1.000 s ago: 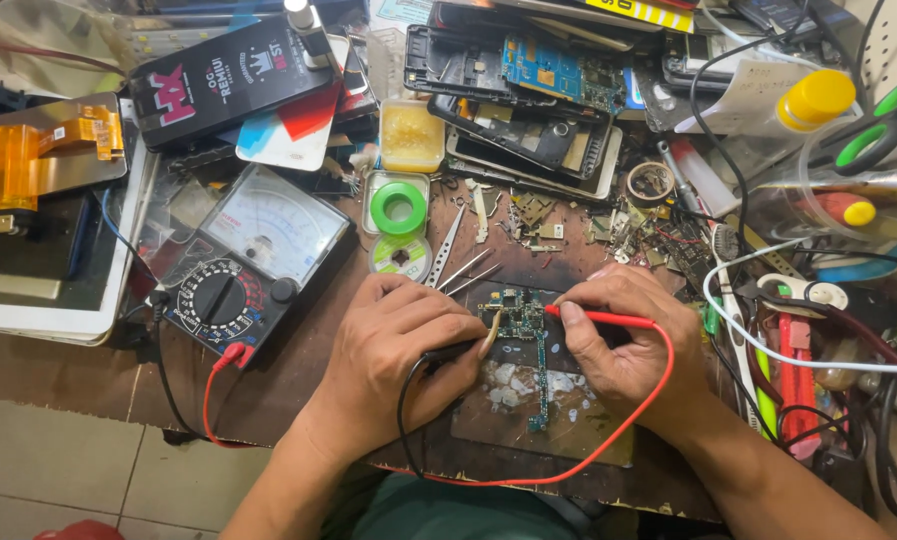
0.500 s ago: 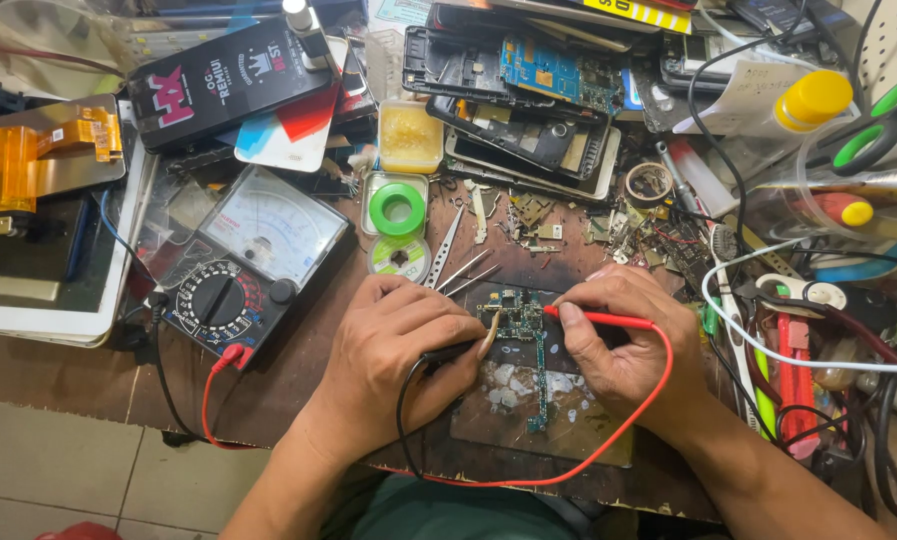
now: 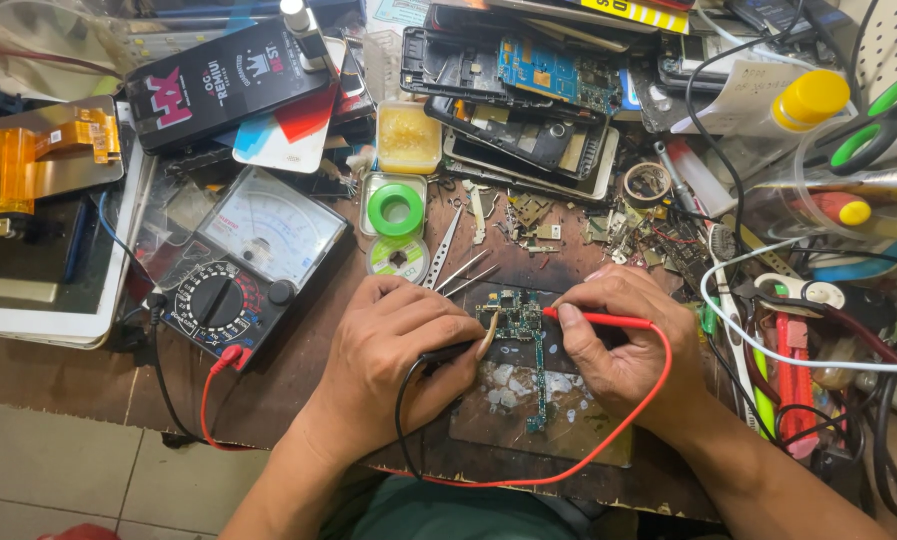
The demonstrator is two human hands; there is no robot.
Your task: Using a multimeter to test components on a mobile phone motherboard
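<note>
Near the bench's front edge, the left hand [image 3: 393,345] is gripping the black probe [image 3: 455,350] and the right hand [image 3: 623,345] the red probe [image 3: 603,320], pressing on the circuit board [image 3: 518,322]; a slipping tip could bridge neighbouring contacts.

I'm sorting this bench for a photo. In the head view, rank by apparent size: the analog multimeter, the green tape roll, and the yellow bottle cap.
1. Analog multimeter, far the largest.
2. Green tape roll.
3. Yellow bottle cap; it looks close in size to the roll, so that order is unsure.

Bright, even overhead light; soft short shadows; sharp focus; slight wide-angle bending at edges.
</note>
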